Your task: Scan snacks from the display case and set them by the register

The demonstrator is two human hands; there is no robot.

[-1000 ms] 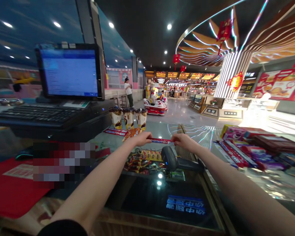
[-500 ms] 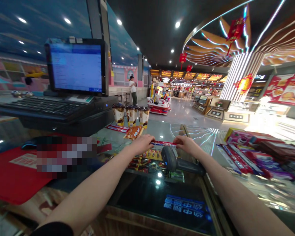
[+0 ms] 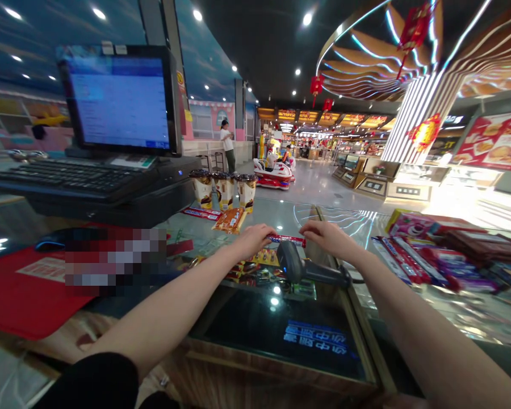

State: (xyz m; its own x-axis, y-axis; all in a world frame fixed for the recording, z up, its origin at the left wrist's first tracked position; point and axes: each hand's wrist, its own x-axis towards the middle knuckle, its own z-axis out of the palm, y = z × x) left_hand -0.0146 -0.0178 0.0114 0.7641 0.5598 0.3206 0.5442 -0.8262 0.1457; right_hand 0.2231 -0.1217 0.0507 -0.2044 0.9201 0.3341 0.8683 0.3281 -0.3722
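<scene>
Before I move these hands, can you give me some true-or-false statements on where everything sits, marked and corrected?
1. The left hand and right hand are at opposite ends of the red Mentos roll. True.
2. The black scanner is gripped in the right hand. False: the black scanner rests on the glass counter, in neither hand.
3. Three lidded cups stand side by side. True.
4. The orange packet lies to the right of the right hand. False: the orange packet lies to the left of the left hand, in front of the cups.
5. The monitor is switched off. False: the monitor is lit, mostly blue.
</scene>
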